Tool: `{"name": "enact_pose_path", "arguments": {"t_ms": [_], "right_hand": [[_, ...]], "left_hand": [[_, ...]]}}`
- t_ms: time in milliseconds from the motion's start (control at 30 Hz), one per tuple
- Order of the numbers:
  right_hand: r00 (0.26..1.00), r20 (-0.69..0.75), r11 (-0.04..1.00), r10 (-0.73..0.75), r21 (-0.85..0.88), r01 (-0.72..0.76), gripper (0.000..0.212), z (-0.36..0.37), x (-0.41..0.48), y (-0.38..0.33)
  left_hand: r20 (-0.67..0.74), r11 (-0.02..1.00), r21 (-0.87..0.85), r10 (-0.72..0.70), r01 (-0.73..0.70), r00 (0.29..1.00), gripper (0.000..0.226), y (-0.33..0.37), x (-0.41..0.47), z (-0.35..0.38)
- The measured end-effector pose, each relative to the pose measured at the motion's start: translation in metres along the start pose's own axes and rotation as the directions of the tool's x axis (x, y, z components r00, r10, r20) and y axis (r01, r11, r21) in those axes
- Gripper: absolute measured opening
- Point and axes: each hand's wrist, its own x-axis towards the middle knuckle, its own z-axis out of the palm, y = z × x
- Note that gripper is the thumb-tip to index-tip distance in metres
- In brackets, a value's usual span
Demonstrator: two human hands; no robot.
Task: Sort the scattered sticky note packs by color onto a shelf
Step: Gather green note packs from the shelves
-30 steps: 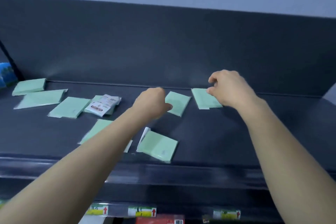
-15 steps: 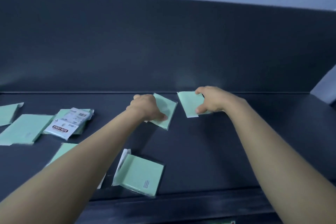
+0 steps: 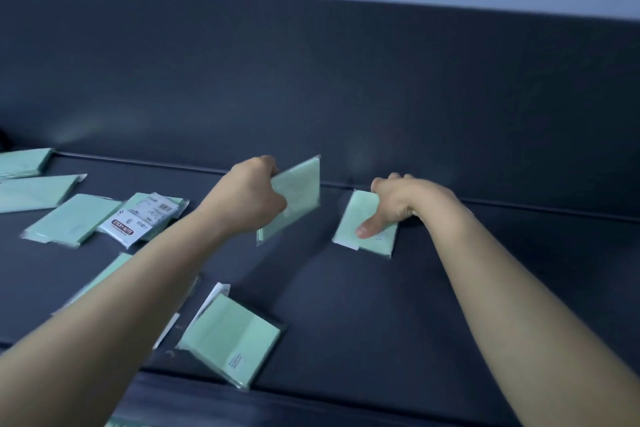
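The flat pale-green paper sticky note packs [image 3: 230, 340] sit in clear, glossy plastic wrap that catches the light. The dark grey shelf [image 3: 363, 305] looks smooth and matt, faintly sheened at its back panel.

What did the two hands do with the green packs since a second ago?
The left hand has lifted its green pack off the shelf and tilted it up. The right hand has gripped the second pack, which stays down on the shelf. The other packs lie where they were.
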Motion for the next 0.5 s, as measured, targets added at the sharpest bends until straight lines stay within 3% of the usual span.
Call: {"name": "enact_pose_path", "arguments": {"t_ms": [133,267,400,500], "right_hand": [[0.987,-0.154,0.984,-0.056,0.159,0.080,0.061,-0.006,-0.008,0.001],[0.929,-0.367,0.860,-0.055,0.455,0.230,0.021,-0.008,-0.032,0.012],[0.858,-0.501,0.711,0.112,0.644,0.283,0.016,-0.004,-0.071,0.022],[0.751,-0.598,0.647,0.281,0.696,0.312,0.022,0.006,-0.112,0.025]], "left_hand": [[-0.026,1.000,0.002,0.018,-0.017,1.000,0.009,0.001,-0.009,-0.002],[-0.070,0.994,-0.061,0.086,-0.090,0.994,0.006,0.008,-0.015,-0.012],[-0.121,0.970,-0.121,0.194,-0.209,0.974,0.006,0.020,-0.024,-0.020],[-0.119,0.930,-0.185,0.299,-0.317,0.947,0.006,0.029,-0.035,-0.023]]}}
